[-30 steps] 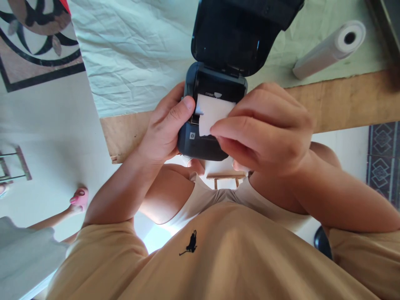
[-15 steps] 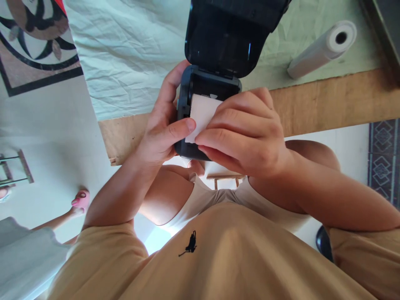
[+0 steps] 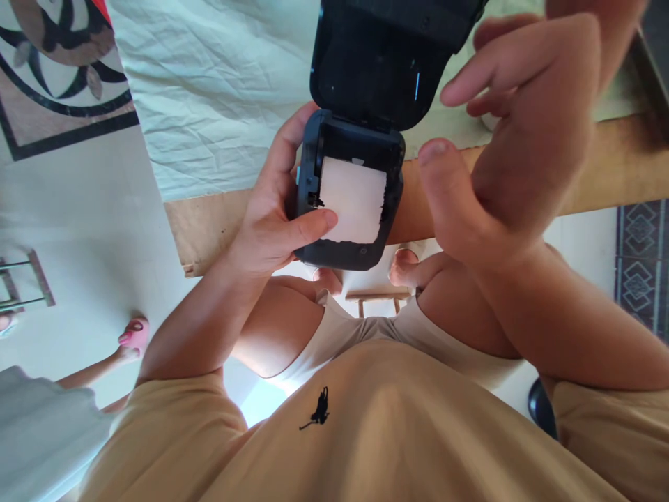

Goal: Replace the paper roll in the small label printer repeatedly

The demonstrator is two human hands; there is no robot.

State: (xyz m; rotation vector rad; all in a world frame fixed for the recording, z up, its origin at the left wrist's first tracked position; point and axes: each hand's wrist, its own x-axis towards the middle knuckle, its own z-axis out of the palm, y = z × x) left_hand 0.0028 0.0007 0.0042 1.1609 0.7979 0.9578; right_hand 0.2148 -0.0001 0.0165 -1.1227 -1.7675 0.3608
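Note:
My left hand is closed around the left side of a small dark portable printer, held over the table's front edge. The printer's black lid stands swung up and open. A white paper square with ragged edges lies in the printer's bay, and my left thumb presses on its lower left corner. My right hand is open and holds nothing, to the right of the printer, thumb and fingers apart. Behind it, most of a white roll is hidden.
A pale green cloth covers the table, with a bare wooden strip along its front edge. Skin of an arm or hand shows at the top right; whose is unclear. Another person's foot in a pink slipper is at lower left.
My right hand has let go of the paper and moved right and up, opening. The paper now lies flatter in the printer. More skin appears at the top right.

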